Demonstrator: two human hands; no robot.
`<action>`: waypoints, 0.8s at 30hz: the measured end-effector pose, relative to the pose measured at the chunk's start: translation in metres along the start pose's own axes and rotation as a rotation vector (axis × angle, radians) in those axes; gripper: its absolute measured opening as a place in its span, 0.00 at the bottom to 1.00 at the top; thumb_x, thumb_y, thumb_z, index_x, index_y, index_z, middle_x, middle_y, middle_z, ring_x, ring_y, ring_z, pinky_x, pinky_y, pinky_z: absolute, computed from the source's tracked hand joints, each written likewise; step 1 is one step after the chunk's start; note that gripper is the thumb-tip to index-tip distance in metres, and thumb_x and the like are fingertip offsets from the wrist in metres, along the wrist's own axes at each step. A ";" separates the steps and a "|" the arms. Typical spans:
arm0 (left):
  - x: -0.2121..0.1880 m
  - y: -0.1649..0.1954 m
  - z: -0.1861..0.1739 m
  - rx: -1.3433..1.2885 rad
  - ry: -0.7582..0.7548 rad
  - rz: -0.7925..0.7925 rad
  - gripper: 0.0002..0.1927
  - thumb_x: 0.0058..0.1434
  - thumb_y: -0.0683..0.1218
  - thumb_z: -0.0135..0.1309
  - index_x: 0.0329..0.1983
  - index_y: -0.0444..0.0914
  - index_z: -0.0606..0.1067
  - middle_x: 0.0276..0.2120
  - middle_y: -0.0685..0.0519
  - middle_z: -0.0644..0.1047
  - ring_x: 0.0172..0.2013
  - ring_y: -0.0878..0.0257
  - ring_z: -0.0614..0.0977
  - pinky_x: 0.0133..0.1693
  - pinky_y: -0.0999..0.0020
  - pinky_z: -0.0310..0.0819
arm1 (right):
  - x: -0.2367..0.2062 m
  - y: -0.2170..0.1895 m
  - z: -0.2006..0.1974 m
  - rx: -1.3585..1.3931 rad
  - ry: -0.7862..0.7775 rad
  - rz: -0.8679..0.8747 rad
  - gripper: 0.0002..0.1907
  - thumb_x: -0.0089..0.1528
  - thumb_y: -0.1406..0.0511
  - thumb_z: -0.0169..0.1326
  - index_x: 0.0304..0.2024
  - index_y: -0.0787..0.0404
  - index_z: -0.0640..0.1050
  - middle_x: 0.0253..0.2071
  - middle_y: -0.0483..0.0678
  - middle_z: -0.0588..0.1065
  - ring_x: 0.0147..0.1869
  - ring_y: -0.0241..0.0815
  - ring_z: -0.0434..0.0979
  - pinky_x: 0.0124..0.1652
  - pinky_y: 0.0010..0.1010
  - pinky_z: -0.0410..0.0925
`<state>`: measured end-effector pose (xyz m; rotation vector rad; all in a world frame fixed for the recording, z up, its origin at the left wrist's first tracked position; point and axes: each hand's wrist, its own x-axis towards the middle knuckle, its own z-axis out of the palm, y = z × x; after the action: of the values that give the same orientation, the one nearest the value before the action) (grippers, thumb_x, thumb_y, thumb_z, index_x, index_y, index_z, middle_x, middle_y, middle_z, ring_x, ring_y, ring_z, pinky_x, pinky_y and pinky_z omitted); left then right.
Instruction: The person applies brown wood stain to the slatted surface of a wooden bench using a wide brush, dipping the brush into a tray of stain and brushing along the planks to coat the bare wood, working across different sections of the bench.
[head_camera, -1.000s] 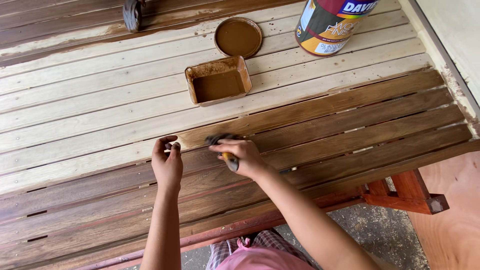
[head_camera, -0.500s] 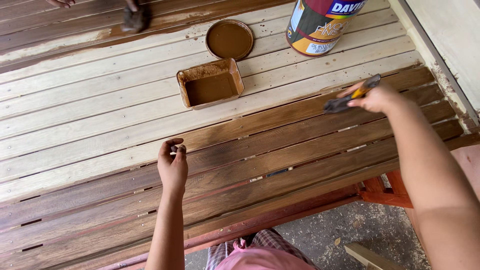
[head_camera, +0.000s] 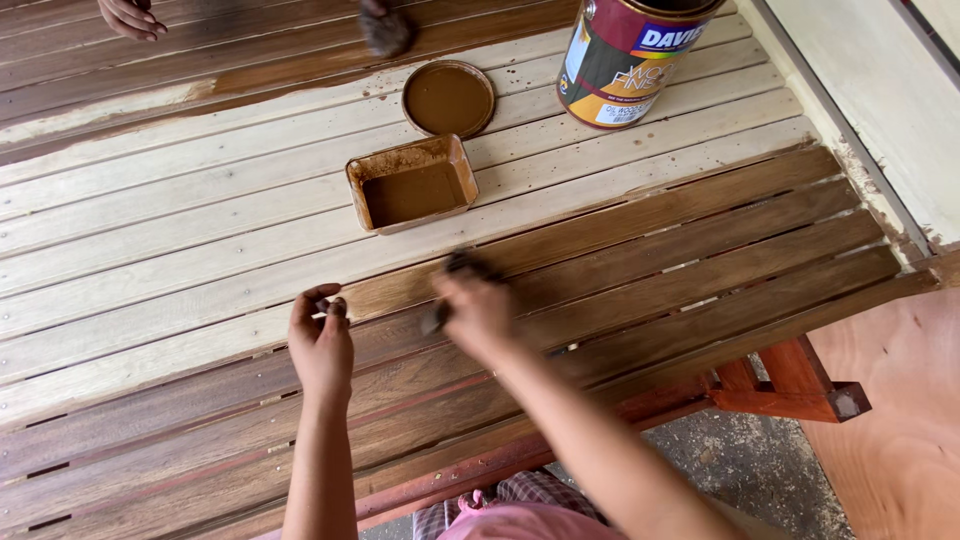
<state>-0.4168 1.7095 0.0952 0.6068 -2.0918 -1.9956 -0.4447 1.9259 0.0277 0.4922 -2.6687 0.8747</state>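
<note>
Two hands, one brush, one tray, one can.

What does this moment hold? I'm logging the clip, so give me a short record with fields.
surface: slatted wooden panel, near slats stained brown, middle slats pale
left hand: resting on a slat, fingers curled
right hand: blurred, gripping a brush
tray: small, holds brown stain
lid: round, stain-coated, beside tall can
another person's hand: far edge
</note>
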 end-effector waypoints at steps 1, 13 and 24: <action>0.002 0.001 0.001 -0.033 0.005 -0.013 0.07 0.68 0.36 0.48 0.45 0.37 0.75 0.33 0.56 0.75 0.28 0.72 0.71 0.30 0.78 0.65 | -0.002 -0.025 0.016 0.192 -0.011 -0.063 0.15 0.63 0.68 0.62 0.53 0.57 0.80 0.39 0.45 0.82 0.37 0.34 0.83 0.32 0.23 0.75; -0.001 0.011 0.083 0.023 -0.134 0.032 0.07 0.68 0.37 0.50 0.46 0.36 0.75 0.31 0.58 0.71 0.25 0.73 0.65 0.26 0.77 0.58 | 0.053 0.176 -0.133 0.746 0.146 0.926 0.17 0.54 0.69 0.65 0.47 0.58 0.81 0.45 0.50 0.81 0.45 0.42 0.84 0.34 0.38 0.82; -0.013 0.014 0.137 0.202 -0.166 0.009 0.08 0.66 0.39 0.51 0.47 0.39 0.76 0.33 0.58 0.71 0.28 0.70 0.69 0.31 0.75 0.66 | 0.097 0.271 -0.316 -0.586 -0.532 0.584 0.11 0.61 0.64 0.63 0.45 0.41 0.85 0.46 0.44 0.83 0.48 0.44 0.82 0.50 0.41 0.74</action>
<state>-0.4635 1.8391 0.1003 0.4764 -2.4102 -1.9038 -0.5896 2.3023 0.1688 -0.2505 -3.4256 0.0136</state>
